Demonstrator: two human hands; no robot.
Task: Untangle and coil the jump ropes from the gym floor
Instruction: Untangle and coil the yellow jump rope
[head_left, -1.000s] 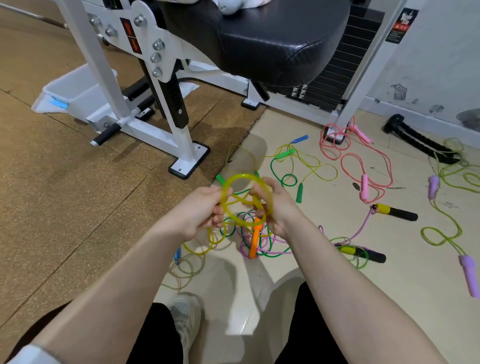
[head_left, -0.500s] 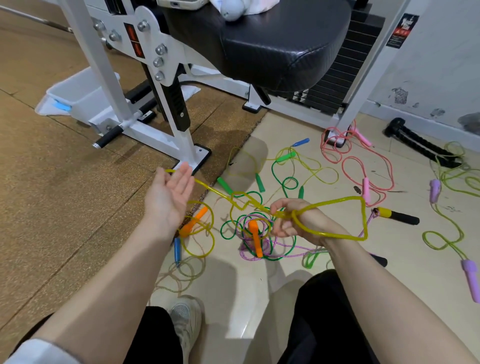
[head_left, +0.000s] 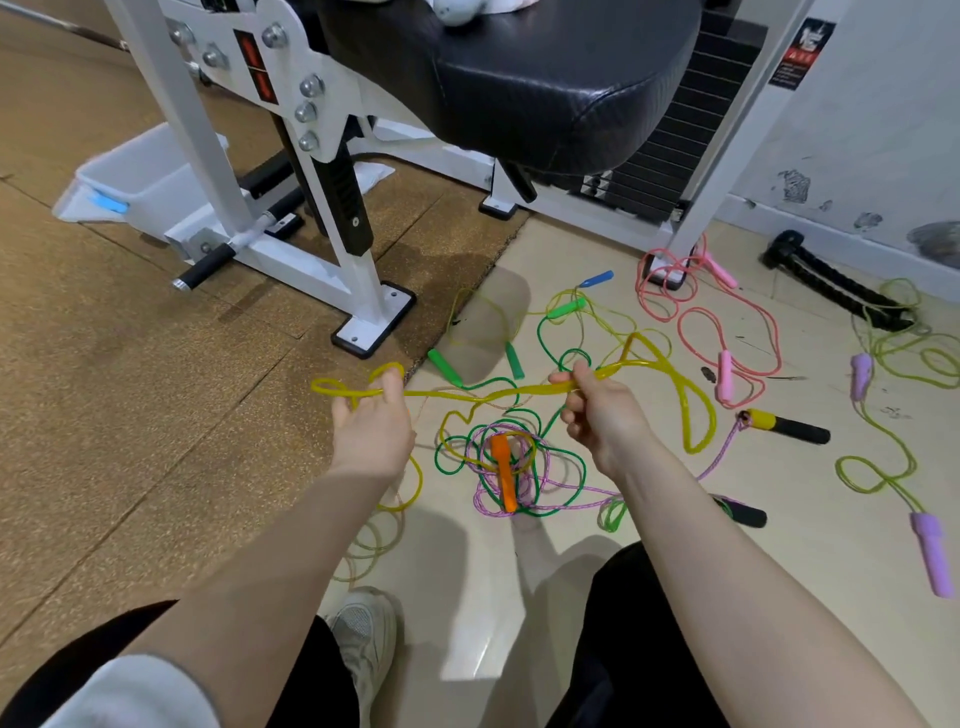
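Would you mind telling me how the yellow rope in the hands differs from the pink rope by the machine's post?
The yellow rope is lifted and stretched between the left hand and right hand; the pink rope lies loose on the floor. The pink rope's handles show; the yellow rope's are not clear. Both form loops.

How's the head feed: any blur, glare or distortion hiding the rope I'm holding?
Head view: yellow rope sharp between left hand and right hand; soft glare on tile; wide-angle bending at the edges; bin slightly blurred.
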